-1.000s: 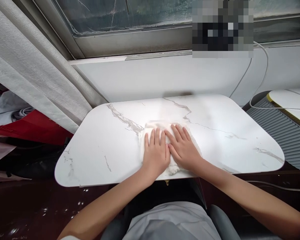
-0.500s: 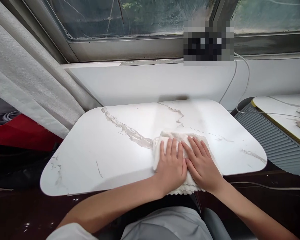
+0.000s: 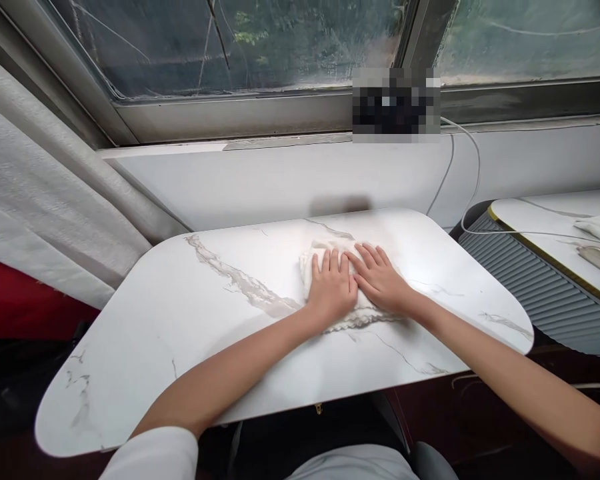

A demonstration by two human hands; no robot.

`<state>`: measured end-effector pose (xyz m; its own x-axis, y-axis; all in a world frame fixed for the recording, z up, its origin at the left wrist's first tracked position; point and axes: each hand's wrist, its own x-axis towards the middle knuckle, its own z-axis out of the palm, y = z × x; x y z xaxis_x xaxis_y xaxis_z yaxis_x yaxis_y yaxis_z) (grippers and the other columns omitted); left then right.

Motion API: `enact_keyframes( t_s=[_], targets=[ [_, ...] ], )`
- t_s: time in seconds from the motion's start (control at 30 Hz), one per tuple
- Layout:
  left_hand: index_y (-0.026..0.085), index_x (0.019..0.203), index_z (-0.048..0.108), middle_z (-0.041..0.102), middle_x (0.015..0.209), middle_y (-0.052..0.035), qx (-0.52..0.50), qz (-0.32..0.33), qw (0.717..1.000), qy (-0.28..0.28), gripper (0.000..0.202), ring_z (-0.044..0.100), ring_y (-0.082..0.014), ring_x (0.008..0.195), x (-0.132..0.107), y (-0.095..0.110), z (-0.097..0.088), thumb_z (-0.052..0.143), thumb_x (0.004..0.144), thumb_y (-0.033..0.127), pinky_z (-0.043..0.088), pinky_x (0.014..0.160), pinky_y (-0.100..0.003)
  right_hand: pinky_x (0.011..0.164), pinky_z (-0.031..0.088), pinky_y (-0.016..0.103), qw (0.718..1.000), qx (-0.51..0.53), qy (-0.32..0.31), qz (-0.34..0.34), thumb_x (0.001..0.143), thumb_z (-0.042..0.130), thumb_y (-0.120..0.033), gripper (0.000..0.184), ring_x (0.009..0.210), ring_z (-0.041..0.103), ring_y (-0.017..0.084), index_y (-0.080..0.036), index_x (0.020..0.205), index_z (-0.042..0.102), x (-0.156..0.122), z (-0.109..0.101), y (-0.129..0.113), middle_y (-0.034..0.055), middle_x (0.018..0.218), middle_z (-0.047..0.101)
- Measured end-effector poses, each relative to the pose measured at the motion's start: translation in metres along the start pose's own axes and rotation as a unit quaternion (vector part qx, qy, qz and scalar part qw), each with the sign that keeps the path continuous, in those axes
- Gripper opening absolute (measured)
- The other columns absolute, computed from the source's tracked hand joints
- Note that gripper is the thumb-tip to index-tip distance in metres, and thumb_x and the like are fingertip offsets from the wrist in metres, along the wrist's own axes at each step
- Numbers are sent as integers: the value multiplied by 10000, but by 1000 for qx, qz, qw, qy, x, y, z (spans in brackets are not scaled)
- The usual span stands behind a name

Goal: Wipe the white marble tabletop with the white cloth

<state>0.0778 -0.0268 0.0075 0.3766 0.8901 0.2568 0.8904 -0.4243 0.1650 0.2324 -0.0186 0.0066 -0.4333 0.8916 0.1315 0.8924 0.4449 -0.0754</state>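
A white fluffy cloth (image 3: 363, 315) lies flat on a white table (image 3: 145, 333) with grey-brown marble veins. My left hand (image 3: 331, 288) rests on the cloth's left part, its fingers stretched out and pointing away from me. Beside it my right hand (image 3: 380, 280) presses flat on the right part of the cloth, fingers spread and angled to the left. The two hands touch near the thumbs. They cover much of the cloth, whose scalloped near edge shows below the palms.
A light curtain (image 3: 45, 193) hangs at the left, over something red (image 3: 25, 303). Behind the table are a white wall and a window (image 3: 280, 47). A pale cable (image 3: 473, 193) runs down to a second white table (image 3: 540, 217) with a ribbed grey side at the right.
Both hands and the cloth have slid away from me, from the near edge toward the table's middle. The camera view has shifted too.
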Motion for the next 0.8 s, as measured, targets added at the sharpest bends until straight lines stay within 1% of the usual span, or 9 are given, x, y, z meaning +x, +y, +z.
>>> enact_keyframes(
  t_s=[0.13, 0.23, 0.4, 0.57, 0.67, 0.73, 0.8],
  targets=[
    [54, 1421, 441, 426, 1505, -179, -2, -30, 999, 14, 519, 340, -308, 1423, 40, -17, 7, 310, 964, 263, 206, 1189, -535, 1187, 161, 521, 1000, 3, -5, 9, 1009, 261, -369, 555, 1474, 206, 307, -132, 1503, 349, 48, 4, 18, 181, 1582, 285],
    [76, 1413, 453, 434, 1504, -159, 1, -45, 999, 22, 505, 345, -289, 1420, 65, -29, 11, 307, 964, 254, 196, 1194, -516, 1187, 161, 511, 1000, 11, -1, 18, 1004, 255, -359, 545, 1472, 215, 293, -152, 1499, 348, 78, 7, 30, 157, 1581, 298],
    [105, 1409, 454, 437, 1507, -130, 4, -61, 998, 22, 491, 346, -257, 1417, 98, -40, 17, 294, 966, 241, 189, 1198, -491, 1176, 176, 512, 999, 28, 7, 26, 990, 245, -334, 535, 1466, 228, 291, -163, 1484, 361, 111, 10, 46, 154, 1577, 306],
    [104, 1394, 464, 449, 1498, -128, 16, -67, 997, 31, 477, 354, -252, 1407, 123, -34, 26, 299, 969, 246, 182, 1199, -484, 1153, 216, 520, 998, 40, 47, 14, 969, 263, -329, 527, 1428, 301, 293, -175, 1453, 406, 123, 14, 71, 145, 1531, 383],
    [103, 1395, 460, 445, 1500, -130, 18, -69, 997, 32, 479, 347, -257, 1409, 134, -26, 31, 298, 971, 257, 186, 1197, -486, 1132, 261, 522, 995, 66, 68, 8, 937, 319, -326, 503, 1379, 378, 295, -197, 1395, 483, 126, 14, 88, 131, 1471, 468],
    [100, 1388, 465, 442, 1501, -132, 18, -68, 997, 31, 479, 342, -261, 1411, 139, -21, 33, 291, 973, 264, 187, 1197, -487, 1083, 348, 499, 991, 104, 84, 13, 893, 375, -304, 488, 1286, 483, 302, -190, 1334, 548, 130, 7, 96, 133, 1373, 565],
    [100, 1372, 482, 446, 1497, -131, 17, -67, 997, 33, 474, 345, -261, 1408, 142, -17, 34, 289, 971, 263, 187, 1198, -485, 974, 455, 468, 981, 144, 124, 46, 864, 393, -280, 508, 1125, 593, 299, -181, 1337, 548, 140, -9, 103, 129, 1234, 650]
  ],
)
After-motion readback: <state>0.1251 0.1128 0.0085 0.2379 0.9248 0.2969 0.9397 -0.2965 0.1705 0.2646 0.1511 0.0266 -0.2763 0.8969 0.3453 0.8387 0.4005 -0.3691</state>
